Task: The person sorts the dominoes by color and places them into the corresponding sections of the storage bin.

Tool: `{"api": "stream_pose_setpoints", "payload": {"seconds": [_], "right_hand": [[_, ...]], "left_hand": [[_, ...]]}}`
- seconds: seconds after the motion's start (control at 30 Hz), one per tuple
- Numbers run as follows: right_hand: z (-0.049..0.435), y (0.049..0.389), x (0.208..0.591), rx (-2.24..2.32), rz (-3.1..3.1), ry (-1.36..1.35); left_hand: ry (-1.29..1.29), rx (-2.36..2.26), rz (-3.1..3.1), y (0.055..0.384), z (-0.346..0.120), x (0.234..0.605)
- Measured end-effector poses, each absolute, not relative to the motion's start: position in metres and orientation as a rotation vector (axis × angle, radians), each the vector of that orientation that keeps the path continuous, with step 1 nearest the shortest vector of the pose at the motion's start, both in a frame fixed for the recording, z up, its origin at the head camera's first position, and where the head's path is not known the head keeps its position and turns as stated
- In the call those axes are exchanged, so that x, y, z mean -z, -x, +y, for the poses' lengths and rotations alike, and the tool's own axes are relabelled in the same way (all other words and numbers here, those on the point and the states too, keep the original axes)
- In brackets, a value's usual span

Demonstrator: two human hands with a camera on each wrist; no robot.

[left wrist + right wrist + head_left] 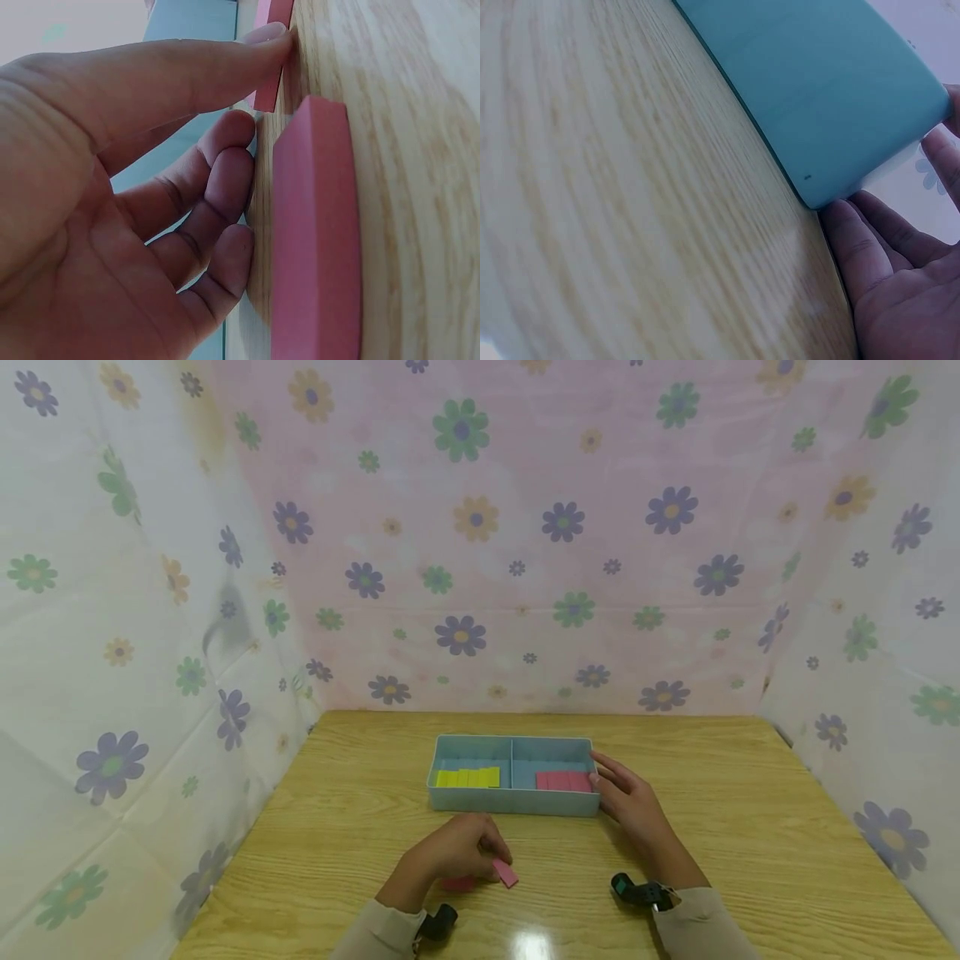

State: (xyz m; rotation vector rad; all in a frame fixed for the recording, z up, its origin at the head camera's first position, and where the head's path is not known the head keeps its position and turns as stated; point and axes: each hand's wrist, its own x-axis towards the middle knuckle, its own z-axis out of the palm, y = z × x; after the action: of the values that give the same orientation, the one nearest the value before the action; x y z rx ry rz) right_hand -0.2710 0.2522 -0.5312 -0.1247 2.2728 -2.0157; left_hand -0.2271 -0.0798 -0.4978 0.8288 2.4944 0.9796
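My left hand (468, 847) pinches a small flat pink block (506, 873) between thumb and fingers, tilted close over the table. Beneath that hand another pink block (315, 232) lies on the wood, partly hidden in the head view. A light blue box (480, 799) with two compartments stands just beyond. Its left compartment has a row of several yellow blocks (468, 777), its right one a row of several pink blocks (564, 782). At the box's right end, my right hand (633, 802) rests its fingers (855, 244) against the end wall and rim.
The wood-grain table (360, 752) carries the box near its middle. Flower-patterned cloth (517, 527) walls it in at the back and both sides. Dark wrist devices (637, 891) sit at both sleeve cuffs.
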Motion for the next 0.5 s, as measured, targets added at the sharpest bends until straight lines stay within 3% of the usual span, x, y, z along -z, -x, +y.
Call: {"api": "stream_pose_setpoints", "payload": {"seconds": [0.5], "right_hand": [[0.2543, 0.2706, 0.5324, 2.050, 2.232, 0.151]], "left_hand": [[-0.666, -1.077, 2.512, 0.2271, -0.0760, 0.4995]]}}
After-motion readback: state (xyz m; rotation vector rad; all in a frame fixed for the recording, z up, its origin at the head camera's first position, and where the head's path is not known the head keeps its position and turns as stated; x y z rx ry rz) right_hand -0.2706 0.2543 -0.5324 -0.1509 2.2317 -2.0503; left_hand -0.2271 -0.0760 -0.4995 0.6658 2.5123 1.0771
